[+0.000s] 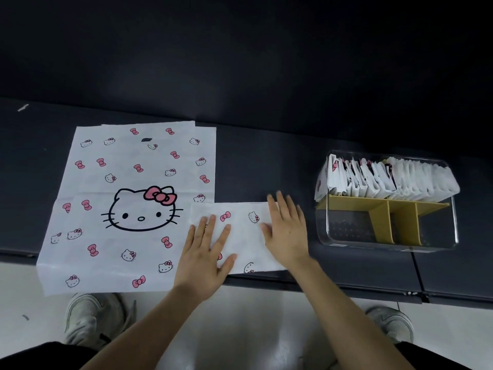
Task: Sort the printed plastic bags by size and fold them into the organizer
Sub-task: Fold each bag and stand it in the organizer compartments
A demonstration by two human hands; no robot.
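Note:
A folded white bag (241, 231) printed with pink bows and cat faces lies at the front edge of the dark table (266, 161). My left hand (205, 252) presses flat on its left part, fingers straight. My right hand (286, 228) lies flat on its right part, fingers spread. To the left, a large printed bag (128, 206) with a big cat face lies spread out, on top of another sheet whose edge shows at the back. The clear organizer (386, 201) with tan dividers stands at the right, its back row packed with several folded bags (386, 177).
The table's front edge runs just below my hands, and the large bag hangs over it. Below are a pale floor and my two grey shoes (93, 319). A dark wall rises behind the table.

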